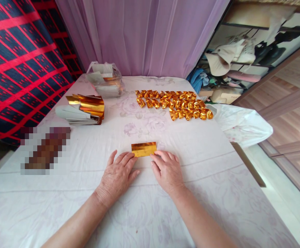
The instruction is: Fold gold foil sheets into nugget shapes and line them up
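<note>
In the head view, the strip (143,149) lies on the cloth-covered desk (139,213), in front of the person, its long side running across. A line divides it lengthwise into a darker far band and a brighter near band.

The left hand (120,172) is palm down with its thumb held apart, fingertips at the near left corner; the right hand (168,172), its fingers more bent, meets the near right corner. Holding both ends probably keeps the light foil flat and square, with the middle left uncovered. Neither grip is closed around it: the fingers are loose and the contact is at the tips.

Gold pieces (178,103) sit in rows at the far right, likely set there so they are not crushed or knocked. The sheets (88,108) lie bent over at the far left, perhaps to be within reach of that side; a clear bag (106,81) with more sheets stands behind them.

Relative to the grip, the strip lies between the two hands, just beyond the fingertips and touching them.
</note>
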A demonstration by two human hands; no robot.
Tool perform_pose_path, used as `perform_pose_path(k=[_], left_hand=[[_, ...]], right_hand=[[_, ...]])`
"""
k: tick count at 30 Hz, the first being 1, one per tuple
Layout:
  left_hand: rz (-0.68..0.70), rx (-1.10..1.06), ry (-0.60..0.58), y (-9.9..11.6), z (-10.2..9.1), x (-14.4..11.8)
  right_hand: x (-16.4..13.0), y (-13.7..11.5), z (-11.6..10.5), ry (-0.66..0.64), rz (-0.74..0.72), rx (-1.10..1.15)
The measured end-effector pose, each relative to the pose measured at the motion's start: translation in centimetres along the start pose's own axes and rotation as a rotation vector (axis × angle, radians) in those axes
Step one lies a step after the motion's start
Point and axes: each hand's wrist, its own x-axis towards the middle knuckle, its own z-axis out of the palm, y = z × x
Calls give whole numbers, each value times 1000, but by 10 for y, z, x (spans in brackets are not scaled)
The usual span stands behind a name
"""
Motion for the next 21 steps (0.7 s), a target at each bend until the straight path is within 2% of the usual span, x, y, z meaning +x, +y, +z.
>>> perform_pose_path(k=[10, 21], left_hand=[[-7, 26, -13, 4, 5, 3], [-21, 21, -37, 3, 1, 5]], right_hand=[[1, -6, -4, -93, -36, -101], [2, -3, -7, -72, -17, -52]])
